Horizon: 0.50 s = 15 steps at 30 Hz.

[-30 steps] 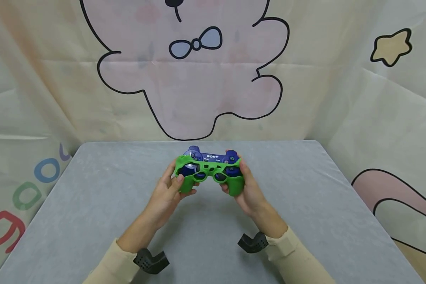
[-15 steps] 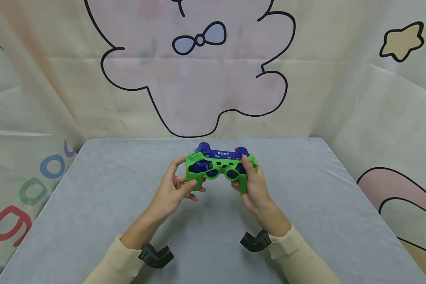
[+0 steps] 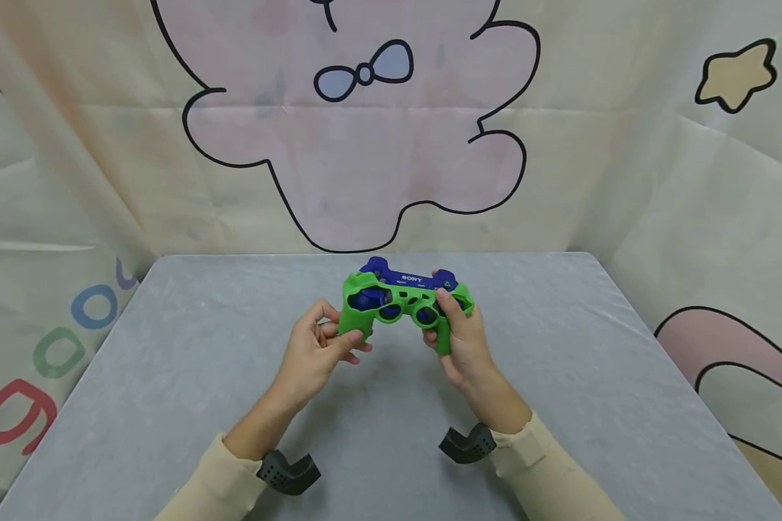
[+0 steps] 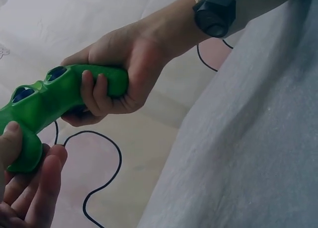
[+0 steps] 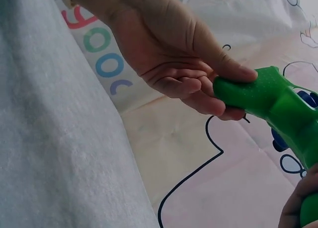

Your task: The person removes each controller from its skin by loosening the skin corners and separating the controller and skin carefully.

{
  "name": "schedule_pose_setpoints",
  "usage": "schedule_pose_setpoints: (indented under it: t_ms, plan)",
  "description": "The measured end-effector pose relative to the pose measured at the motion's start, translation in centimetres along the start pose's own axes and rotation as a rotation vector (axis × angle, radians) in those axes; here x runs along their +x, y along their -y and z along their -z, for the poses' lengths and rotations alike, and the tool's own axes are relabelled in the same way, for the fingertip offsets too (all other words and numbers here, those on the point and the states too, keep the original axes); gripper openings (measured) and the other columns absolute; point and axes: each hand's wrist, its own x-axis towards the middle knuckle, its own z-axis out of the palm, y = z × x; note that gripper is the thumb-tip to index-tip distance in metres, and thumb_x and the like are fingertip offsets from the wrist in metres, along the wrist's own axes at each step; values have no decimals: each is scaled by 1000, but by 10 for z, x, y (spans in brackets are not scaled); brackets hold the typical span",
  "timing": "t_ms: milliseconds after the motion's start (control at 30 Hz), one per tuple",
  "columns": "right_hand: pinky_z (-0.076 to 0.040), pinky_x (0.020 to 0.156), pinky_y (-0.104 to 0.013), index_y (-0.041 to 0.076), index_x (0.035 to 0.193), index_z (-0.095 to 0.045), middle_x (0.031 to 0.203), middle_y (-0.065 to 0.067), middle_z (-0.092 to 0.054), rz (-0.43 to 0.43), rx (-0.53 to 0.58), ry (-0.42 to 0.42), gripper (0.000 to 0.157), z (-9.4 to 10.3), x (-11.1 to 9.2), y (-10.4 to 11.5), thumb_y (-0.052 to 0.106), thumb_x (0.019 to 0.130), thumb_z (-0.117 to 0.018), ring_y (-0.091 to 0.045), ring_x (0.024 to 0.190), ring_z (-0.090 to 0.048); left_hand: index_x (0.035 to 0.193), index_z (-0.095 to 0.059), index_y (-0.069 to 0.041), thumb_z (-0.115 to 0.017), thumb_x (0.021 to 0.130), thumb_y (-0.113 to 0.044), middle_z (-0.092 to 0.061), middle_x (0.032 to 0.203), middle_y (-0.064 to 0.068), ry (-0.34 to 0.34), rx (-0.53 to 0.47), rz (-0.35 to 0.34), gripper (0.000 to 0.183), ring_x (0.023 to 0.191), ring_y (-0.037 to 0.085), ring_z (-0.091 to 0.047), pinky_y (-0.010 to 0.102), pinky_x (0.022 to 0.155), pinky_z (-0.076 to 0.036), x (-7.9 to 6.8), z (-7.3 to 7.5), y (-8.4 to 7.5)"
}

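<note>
A blue game controller marked SONY sits partly inside a green silicone cover, held up over the table. Its upper edge and shoulder buttons stick out above the green. My left hand pinches the end of the left grip between thumb and fingers, plain in the right wrist view, where the thumb lies on the green cover. My right hand wraps the right grip, its thumb lying across the cover's front. The left wrist view shows those right fingers curled round the green grip.
A grey cloth-covered table spreads below the hands. Behind it hangs a pale printed curtain, with more printed cloth at both sides. A black wrist camera is on the left wrist and another black camera on the right.
The controller and cover have shifted right in the head view. My right thumb has come onto the cover's front. My left index finger has come down from the upper left side toward the grip.
</note>
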Motion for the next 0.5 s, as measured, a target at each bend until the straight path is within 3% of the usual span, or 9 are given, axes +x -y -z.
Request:
schedule_pose_setpoints:
  t_ms: [200,333,500]
  plan:
    - [-41,44,-15,16,127,-53,82,6,-64,69,-34,-81,30,-2,-3,4,23,98,-53,-4,49,-50,92,-40,0,-67,90,-9,-69,92,35,-23,35,-28,28,64,17,-73,34,60,-60,-2,-3,0]
    - [-42,43,-15,15,113,-56,77,5,-64,92,-31,-135,17,-3,-2,5,21,97,-55,-5,50,-53,89,-41,1,-66,90,-9,-69,84,36,-33,34,-34,27,59,19,-72,36,57,-59,-1,-6,3]
    - [-41,42,-15,16,98,-54,74,5,-65,53,1,-203,7,-1,0,6,22,97,-57,-6,47,-52,82,-42,4,-62,93,-7,-69,81,34,-51,72,-52,25,61,17,-73,37,57,-59,-2,-12,10]
